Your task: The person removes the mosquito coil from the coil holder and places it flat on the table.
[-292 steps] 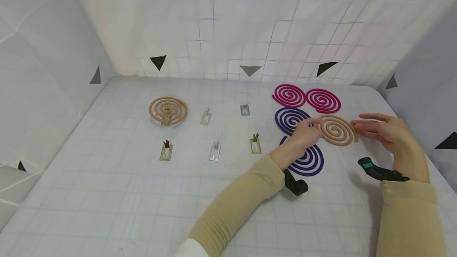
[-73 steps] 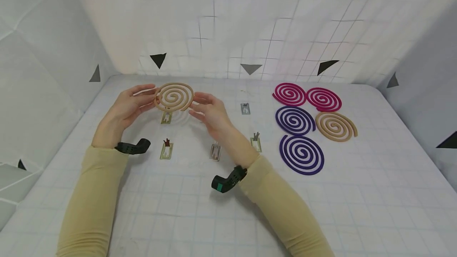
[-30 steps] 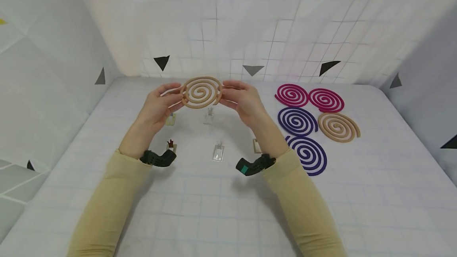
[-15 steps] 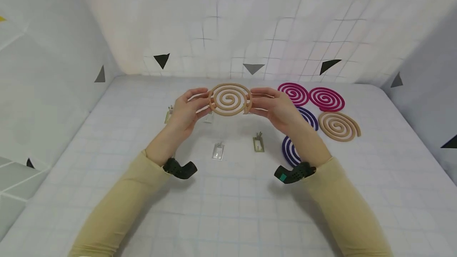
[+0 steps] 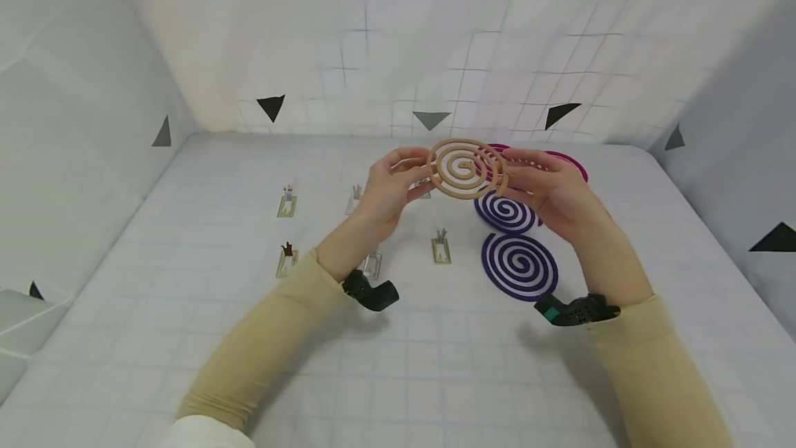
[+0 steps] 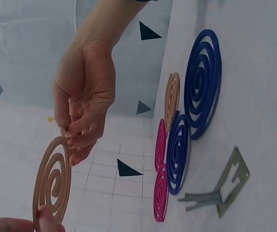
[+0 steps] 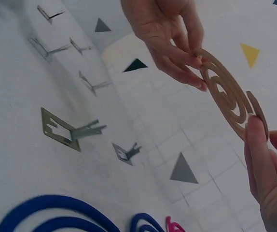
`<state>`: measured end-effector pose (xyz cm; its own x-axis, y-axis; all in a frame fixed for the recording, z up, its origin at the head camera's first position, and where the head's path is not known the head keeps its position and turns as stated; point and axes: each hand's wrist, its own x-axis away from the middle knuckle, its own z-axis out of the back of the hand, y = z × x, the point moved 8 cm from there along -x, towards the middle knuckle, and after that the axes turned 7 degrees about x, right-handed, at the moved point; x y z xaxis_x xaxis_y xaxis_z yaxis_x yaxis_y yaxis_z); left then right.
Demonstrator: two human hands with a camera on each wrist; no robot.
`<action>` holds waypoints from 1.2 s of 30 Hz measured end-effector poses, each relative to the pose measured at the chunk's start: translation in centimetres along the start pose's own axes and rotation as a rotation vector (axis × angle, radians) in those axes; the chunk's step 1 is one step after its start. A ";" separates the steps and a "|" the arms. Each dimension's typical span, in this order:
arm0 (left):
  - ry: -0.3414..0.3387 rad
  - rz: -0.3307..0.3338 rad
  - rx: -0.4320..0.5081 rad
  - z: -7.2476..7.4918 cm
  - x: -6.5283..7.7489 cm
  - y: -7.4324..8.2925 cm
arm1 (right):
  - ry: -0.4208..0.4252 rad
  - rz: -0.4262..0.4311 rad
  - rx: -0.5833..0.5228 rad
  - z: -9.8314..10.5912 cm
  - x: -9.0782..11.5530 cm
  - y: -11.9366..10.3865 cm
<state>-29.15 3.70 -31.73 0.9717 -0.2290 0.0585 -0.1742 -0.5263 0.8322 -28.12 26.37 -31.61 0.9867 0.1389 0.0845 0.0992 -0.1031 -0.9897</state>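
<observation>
Both hands hold up a tan mosquito coil [image 5: 465, 166] above the back right part of the table. My left hand [image 5: 382, 196] pinches its left rim and my right hand [image 5: 553, 189] its right rim. In the right wrist view the coil [image 7: 224, 94] is tilted between the fingertips of the two hands. Below it in the head view lie a dark blue coil [image 5: 505, 213] and, nearer, a second dark blue coil [image 5: 521, 265]. The magenta coils [image 5: 572, 159] behind are partly covered. Another tan coil [image 6: 172, 99] shows in the left wrist view; my right hand hides it from the head view.
Small metal coil stands with raised prongs are on the table's left and middle: brass-coloured ones [image 5: 287, 207] and silver ones [image 5: 373, 266]. My left hand and arm partly cover some. White sheeting [image 5: 429, 40] with dark triangles walls the back and sides.
Both hands moved from the right-hand tan coil to the one on the back left stand, lifted that coil off, and carried it rightward across the table. The stand is now bare.
</observation>
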 end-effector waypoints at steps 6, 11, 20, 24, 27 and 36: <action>-0.019 0.060 0.130 -3.1 -0.6 -1.9 | -0.062 0.052 0.001 3.4 1.1 -1.3; -0.018 0.089 0.184 -5.9 -0.9 -3.3 | -0.082 0.123 -0.005 6.2 2.2 -2.9; 0.005 0.085 0.263 -9.4 -1.5 -5.1 | -0.057 0.132 -0.102 9.4 3.1 -3.9; 0.025 0.102 0.250 -9.6 -1.4 -5.9 | -0.046 0.103 -0.095 9.8 3.1 -3.5; 0.039 0.110 0.230 -9.3 -1.4 -6.4 | -0.040 0.096 -0.064 10.1 3.0 -3.3; 0.028 0.136 0.222 -9.2 -1.4 -7.4 | -0.002 0.068 0.010 11.0 2.7 -2.7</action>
<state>-27.74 15.45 -32.89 0.9404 -0.2889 0.1795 -0.3314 -0.6597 0.6745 -27.10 37.84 -29.97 0.9908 0.1341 0.0168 0.0307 -0.1021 -0.9943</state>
